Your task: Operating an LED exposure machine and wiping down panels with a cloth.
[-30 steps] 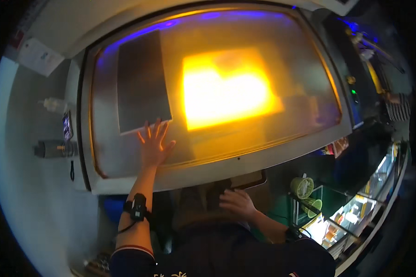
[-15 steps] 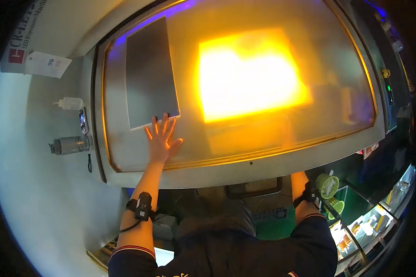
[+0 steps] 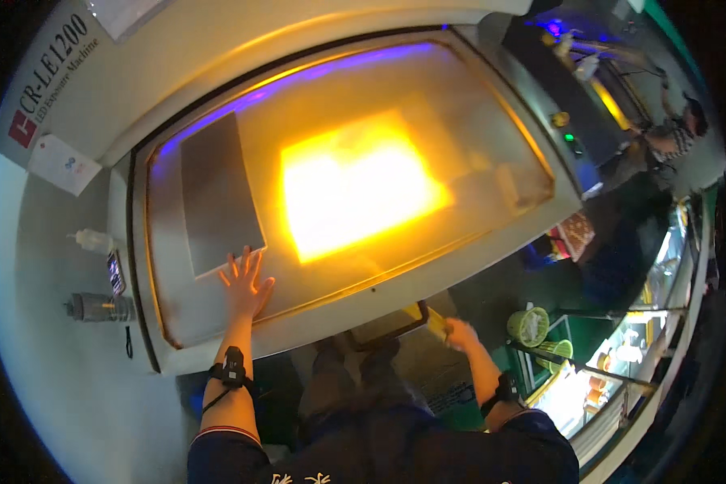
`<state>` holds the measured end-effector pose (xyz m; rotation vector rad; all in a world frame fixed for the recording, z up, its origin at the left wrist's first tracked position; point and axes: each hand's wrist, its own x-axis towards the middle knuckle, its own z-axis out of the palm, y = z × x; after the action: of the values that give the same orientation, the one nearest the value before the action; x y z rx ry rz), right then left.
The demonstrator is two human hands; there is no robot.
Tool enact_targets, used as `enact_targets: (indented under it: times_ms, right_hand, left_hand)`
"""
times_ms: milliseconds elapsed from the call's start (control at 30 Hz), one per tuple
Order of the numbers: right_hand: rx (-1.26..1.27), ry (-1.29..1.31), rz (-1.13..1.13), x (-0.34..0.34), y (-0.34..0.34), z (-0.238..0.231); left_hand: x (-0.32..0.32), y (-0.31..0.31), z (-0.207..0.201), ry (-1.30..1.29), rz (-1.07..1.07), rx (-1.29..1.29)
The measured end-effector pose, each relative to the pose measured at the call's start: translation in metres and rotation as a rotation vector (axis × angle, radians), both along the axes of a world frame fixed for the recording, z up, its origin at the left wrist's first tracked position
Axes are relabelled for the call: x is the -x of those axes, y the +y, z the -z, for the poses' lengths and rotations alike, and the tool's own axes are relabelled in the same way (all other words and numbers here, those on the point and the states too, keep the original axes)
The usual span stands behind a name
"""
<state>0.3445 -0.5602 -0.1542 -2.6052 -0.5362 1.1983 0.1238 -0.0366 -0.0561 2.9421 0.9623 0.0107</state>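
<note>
My left hand (image 3: pixel 246 282) lies flat with fingers spread on the glass top (image 3: pixel 492 234) of a large light-coloured exposure machine. Its fingertips reach the near edge of a dark grey rectangular sheet (image 3: pixel 218 194). To the right of that sheet a bright yellow-white rectangle (image 3: pixel 359 189) glows through the glass. Below the machine's front edge, my right hand (image 3: pixel 461 333) is closed around a yellowish item (image 3: pixel 436 323), blurred, whose kind I cannot make out. A dark-rimmed frame or tray (image 3: pixel 387 327) is just to the left of it.
At the left stand a grey bottle (image 3: pixel 101 307), a white squeeze bottle (image 3: pixel 94 240) and a phone (image 3: pixel 116 273). Green baskets (image 3: pixel 529 326) and a lit rack (image 3: pixel 605 379) are at the lower right. Another person (image 3: pixel 678 137) works at the far right.
My right hand has come out from under the machine's front edge, with a yellowish item now showing at it. My left hand stays at the sheet's near edge. The whole view has shifted and turned.
</note>
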Motion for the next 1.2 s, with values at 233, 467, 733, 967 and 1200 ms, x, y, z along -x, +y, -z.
enact_targets:
  times_ms: [233, 467, 733, 967, 1200]
  right_hand:
    - [-0.343, 0.104, 1.265, 0.174, -0.187, -0.056]
    - [-0.534, -0.426, 1.003, 0.146, -0.237, -0.136]
    - [-0.448, -0.649, -0.303, -0.035, -0.017, -0.268]
    - [-0.45, -0.519, -0.904, 0.015, 0.196, -0.24]
    - [-0.502, -0.575, -1.027, 0.04, 0.31, -0.158]
  left_hand:
    - [-0.009, -0.01, -0.011, 0.017, 0.002, 0.045]
    - [-0.003, -0.012, -0.013, -0.036, 0.001, 0.061]
    - [-0.019, -0.042, -0.084, -0.37, 0.265, 1.056]
    - [0.082, -0.078, -0.119, 0.259, 0.197, 0.537]
    - [0.133, 0.005, -0.078, 0.155, 0.164, 0.163]
